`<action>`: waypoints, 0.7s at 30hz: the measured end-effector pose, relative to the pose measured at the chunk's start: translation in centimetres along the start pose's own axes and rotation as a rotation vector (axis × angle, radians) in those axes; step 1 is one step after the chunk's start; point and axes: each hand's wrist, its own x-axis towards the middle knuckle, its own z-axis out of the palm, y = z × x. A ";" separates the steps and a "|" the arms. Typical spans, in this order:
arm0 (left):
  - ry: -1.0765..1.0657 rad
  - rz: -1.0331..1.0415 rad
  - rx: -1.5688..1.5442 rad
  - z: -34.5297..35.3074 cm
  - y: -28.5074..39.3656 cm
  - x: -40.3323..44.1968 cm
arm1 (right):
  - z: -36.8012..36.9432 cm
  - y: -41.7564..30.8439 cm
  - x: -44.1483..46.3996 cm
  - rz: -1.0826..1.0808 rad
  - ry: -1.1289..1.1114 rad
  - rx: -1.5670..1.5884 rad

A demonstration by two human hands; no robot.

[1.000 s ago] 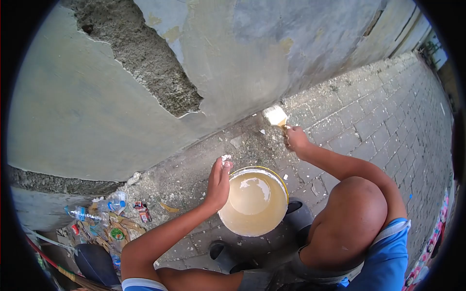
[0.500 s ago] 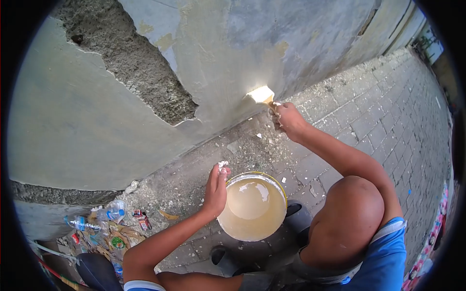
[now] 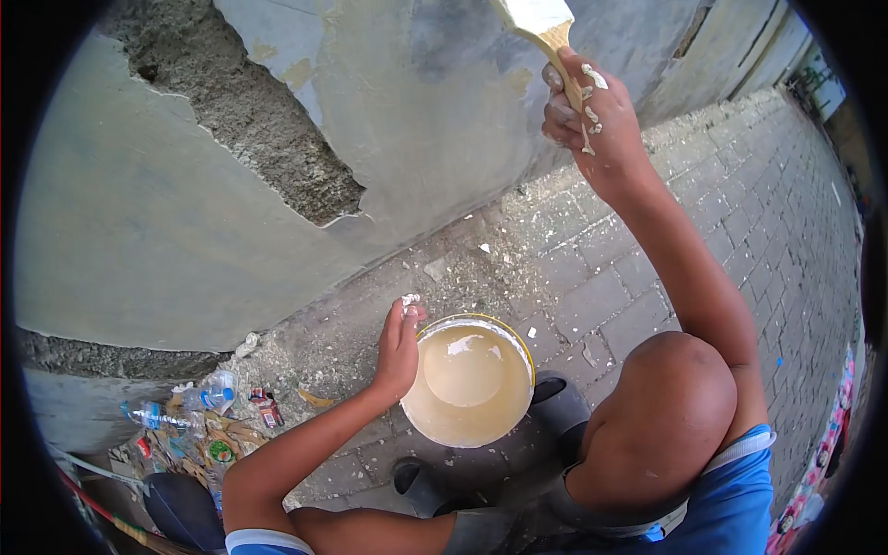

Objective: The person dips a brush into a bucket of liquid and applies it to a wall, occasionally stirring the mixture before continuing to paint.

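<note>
My right hand (image 3: 597, 120) is wrapped around the wooden handle of a putty knife (image 3: 538, 17). Its wide pale blade points up in front of the wall, cut off by the top of the view. White smears cover the knuckles and fingers. At the left rim of a white bucket (image 3: 504, 427) is my left hand (image 3: 400, 347), its fingers stretched out with white paste (image 3: 409, 301) on the tips. I cannot tell if that hand touches the rim. Cream-coloured material and a few whiter patches show inside the bucket, which stands between my feet.
The grey wall (image 3: 166, 222) has a long rough gouge (image 3: 264, 120) of bare cement. Pale chips lie along the wall's foot on the paving (image 3: 601, 301). Plastic bottles (image 3: 213, 396), a crumpled packet (image 3: 266, 407) and dry leaves are heaped at lower left.
My right hand has lifted the putty knife from low on the wall, up and slightly to the right. My left hand stays beside the bucket. The whole view has shifted slightly.
</note>
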 end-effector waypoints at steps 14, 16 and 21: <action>0.018 0.011 -0.086 0.3 0.4 0.0 | -14.6 26.8 -5.9 0.759 0.179 -0.526; 0.004 0.005 -0.098 0.3 0.5 0.1 | -14.5 27.1 -5.4 0.802 0.176 -0.549; -0.020 -0.021 -0.101 0.2 1.1 0.1 | -11.6 26.2 -2.8 0.920 0.187 -0.469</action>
